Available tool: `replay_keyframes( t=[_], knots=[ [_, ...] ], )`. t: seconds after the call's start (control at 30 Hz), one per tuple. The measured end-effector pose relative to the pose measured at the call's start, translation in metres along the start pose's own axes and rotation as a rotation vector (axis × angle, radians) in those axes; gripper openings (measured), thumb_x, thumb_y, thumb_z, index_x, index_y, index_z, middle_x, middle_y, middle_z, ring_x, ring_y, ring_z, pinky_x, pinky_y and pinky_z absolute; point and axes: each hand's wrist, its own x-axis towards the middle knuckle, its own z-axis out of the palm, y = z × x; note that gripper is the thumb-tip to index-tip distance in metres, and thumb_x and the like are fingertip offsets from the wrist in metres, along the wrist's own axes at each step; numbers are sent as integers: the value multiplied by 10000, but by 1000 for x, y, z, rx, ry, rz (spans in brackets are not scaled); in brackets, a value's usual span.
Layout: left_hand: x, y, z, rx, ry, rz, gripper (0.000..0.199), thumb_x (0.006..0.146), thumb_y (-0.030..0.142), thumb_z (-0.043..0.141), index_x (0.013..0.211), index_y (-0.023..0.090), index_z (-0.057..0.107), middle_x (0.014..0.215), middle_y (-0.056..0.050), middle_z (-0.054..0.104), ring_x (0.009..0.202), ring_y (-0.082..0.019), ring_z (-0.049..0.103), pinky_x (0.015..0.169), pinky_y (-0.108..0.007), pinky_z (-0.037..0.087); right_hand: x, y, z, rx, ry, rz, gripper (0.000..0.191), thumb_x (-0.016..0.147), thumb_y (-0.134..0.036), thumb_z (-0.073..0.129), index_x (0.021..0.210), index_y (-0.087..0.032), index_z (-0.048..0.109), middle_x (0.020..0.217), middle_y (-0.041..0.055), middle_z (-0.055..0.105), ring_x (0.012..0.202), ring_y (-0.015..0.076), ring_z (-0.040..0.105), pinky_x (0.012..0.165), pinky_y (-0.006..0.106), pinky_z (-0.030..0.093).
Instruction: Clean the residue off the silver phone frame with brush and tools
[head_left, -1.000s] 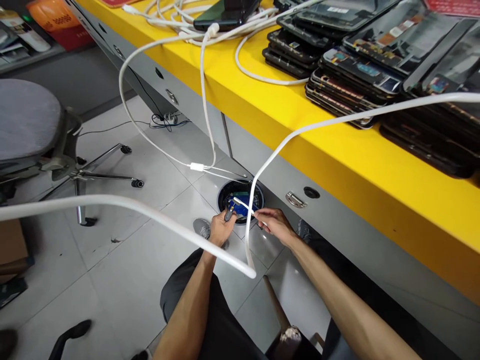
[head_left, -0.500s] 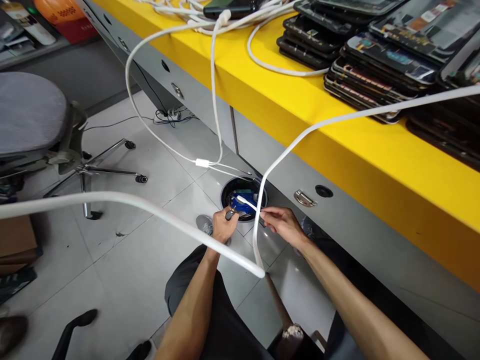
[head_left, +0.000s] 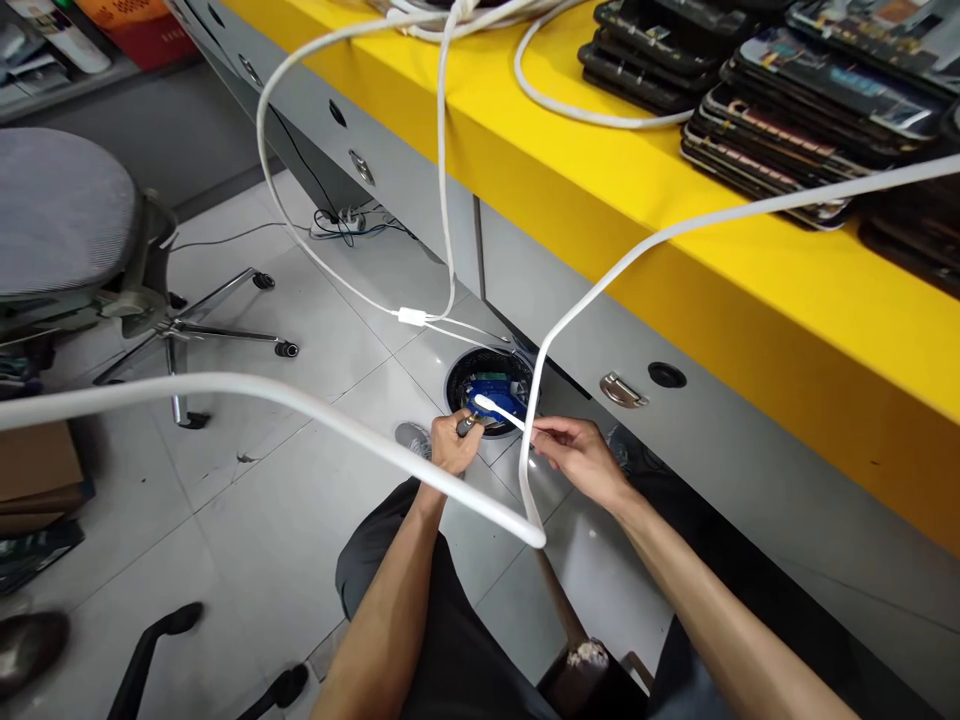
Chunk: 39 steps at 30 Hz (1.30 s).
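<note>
My left hand (head_left: 453, 445) is closed around a small tool with a dark handle (head_left: 466, 426) and a brass-coloured front end. Its tip is too small to make out. In the fingertips of my right hand (head_left: 579, 455) is a white cotton swab (head_left: 499, 410), its rounded head pointing left, close to the tool's front end. Whether the two touch, I cannot tell. Both hands are low in front of me, above the near rim of a black bin (head_left: 453, 378) that holds blue material and scraps. A white cable passes in front of the swab's right end.
White cables (head_left: 360, 432) loop across the view and hang from the yellow bench (head_left: 600, 210). Stacks of dismantled phone parts (head_left: 780, 145) lie on the bench. Grey drawers (head_left: 570, 300) run below it. A swivel chair (head_left: 67, 215) and a cardboard box (head_left: 37, 465) stand left.
The view has shifted slightly, so the bench and phone parts sit higher and further right. My hands keep the same grips, with the swab's head still beside the tool's front end.
</note>
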Motion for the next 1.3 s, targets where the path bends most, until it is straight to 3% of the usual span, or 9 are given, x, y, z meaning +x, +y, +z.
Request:
replay_keyframes(
  t=[0.2, 0.47, 0.7, 0.9, 1.13, 1.3],
  knots=[
    [-1, 4, -1, 12, -28, -7, 333, 950, 416, 644, 1173, 169, 651, 1177, -60, 669, 989, -227, 672, 833, -399, 593, 1, 17, 0, -52, 104, 22, 215, 983, -362, 633, 1045, -167, 699, 1057, 51, 716, 901, 186, 688, 812, 371, 590],
    [-1, 12, 1, 6, -70, -23, 348, 941, 421, 655, 1171, 160, 655, 1184, -55, 668, 1015, -247, 670, 853, -416, 590, -16, 4, 4, 9, 73, -59, 288, 981, -404, 635, 1116, -157, 696, 1071, 57, 731, 939, 205, 708, 854, 409, 592],
    [-1, 16, -1, -11, -67, -9, 337, 946, 418, 648, 1173, 169, 655, 1197, -60, 666, 1020, -242, 668, 860, -415, 588, -16, 12, -1, -48, 166, -14, 230, 986, -364, 630, 1096, -175, 700, 1107, 65, 721, 985, 209, 692, 901, 427, 574],
    [-1, 19, 1, -17, -67, 8, 337, 943, 413, 655, 1168, 162, 655, 1175, -57, 671, 993, -233, 673, 834, -402, 593, -23, -5, -1, -1, 73, -68, 261, 980, -388, 641, 1090, -163, 710, 1095, 63, 739, 989, 212, 710, 905, 430, 582],
    [-1, 17, 2, -26, -45, 31, 328, 949, 418, 645, 1160, 168, 657, 1168, -55, 672, 985, -228, 673, 831, -395, 594, -24, 3, -6, -67, 133, -11, 214, 977, -355, 647, 1082, -181, 715, 1114, 66, 734, 1006, 209, 699, 932, 439, 568],
    [-1, 17, 4, -36, -50, 50, 328, 947, 408, 651, 1162, 162, 654, 1157, -57, 674, 967, -219, 675, 813, -387, 595, -29, -7, -6, -8, 101, -44, 275, 977, -398, 645, 1114, -168, 709, 1108, 67, 743, 992, 212, 714, 911, 433, 583]
  ],
)
